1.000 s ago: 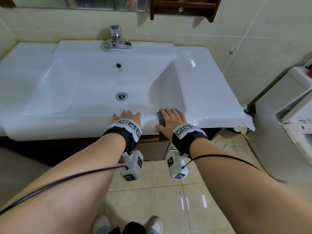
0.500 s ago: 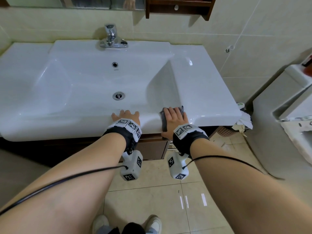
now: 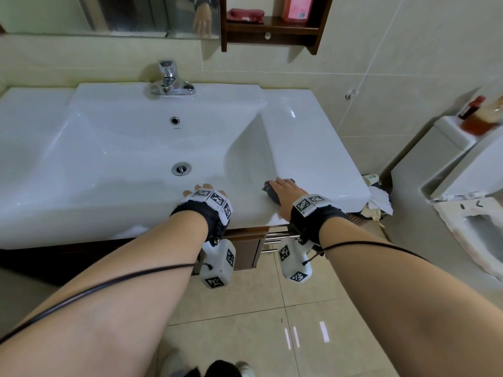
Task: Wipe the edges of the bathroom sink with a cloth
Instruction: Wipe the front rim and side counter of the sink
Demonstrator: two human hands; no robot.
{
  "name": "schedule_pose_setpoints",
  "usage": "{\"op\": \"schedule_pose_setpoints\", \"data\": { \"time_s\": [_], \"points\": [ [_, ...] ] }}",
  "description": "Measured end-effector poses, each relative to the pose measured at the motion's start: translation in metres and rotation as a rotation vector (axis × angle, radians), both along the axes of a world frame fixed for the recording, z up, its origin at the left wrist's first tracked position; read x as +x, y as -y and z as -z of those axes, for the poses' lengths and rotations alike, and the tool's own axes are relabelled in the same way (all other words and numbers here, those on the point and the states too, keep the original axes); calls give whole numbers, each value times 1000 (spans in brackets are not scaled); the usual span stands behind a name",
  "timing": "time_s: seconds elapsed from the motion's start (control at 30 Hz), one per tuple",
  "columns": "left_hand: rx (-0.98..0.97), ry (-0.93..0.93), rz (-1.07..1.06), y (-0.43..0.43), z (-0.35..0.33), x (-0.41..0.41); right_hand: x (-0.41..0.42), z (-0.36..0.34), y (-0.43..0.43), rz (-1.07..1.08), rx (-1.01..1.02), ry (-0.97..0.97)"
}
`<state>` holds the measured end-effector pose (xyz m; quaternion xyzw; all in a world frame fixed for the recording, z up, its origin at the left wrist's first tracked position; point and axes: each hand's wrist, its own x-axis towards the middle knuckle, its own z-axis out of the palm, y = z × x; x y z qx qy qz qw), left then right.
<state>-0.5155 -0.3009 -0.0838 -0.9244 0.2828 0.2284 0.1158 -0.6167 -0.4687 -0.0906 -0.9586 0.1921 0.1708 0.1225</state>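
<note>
Nearest: beige tiled floor (image 3: 245,308), both forearms with black wrist straps carrying white blocks printed with black-and-white square markers. No readable text on them.

Left hand (image 3: 202,192) lies flat, fingers spread, on the front rim of the glossy white ceramic sink (image 3: 81,213); holding nothing. Same spot as 0.5 s ago.

Right hand (image 3: 285,193) is flat, palm down, pressing the dark grey cloth (image 3: 269,190) onto the front rim at the basin's right corner. Cloth shows only at the fingertips and left of the hand. Versus the earlier frame the hand has slid right along the rim, gap to the left hand wider.

Mid: round chrome drain (image 3: 181,168), overflow hole (image 3: 174,120) with tiny lettering under it, too small to read. Chrome faucet (image 3: 170,81) at the back.

Far: dark wooden wall shelf (image 3: 272,36) with a pink box (image 3: 296,8); label with barcode, text illegible. View is tilted up more than before, so the shelf contents now show.
</note>
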Motion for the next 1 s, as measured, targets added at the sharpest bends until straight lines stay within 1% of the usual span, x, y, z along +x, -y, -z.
{"op": "schedule_pose_setpoints", "data": {
  "time_s": [0.2, 0.43, 0.63, 0.83, 1.0],
  "points": [
    [-93, -13, 60, 32, -6, 26, 22, -20, 24, 30, -35, 105],
    [-125, -5, 96, 91, -11, 76, 68, -32, 60, 107, 24, 144],
    [-175, -74, 100, 152, -21, 136, 123, -51, 105, 179, 6, 151],
    [-197, -27, 149, 200, -26, 186, 170, -61, 148, 252, 49, 148],
    [-175, 19, 89, 229, -27, 212, 198, -62, 180, 293, 62, 154]
  ]
}}
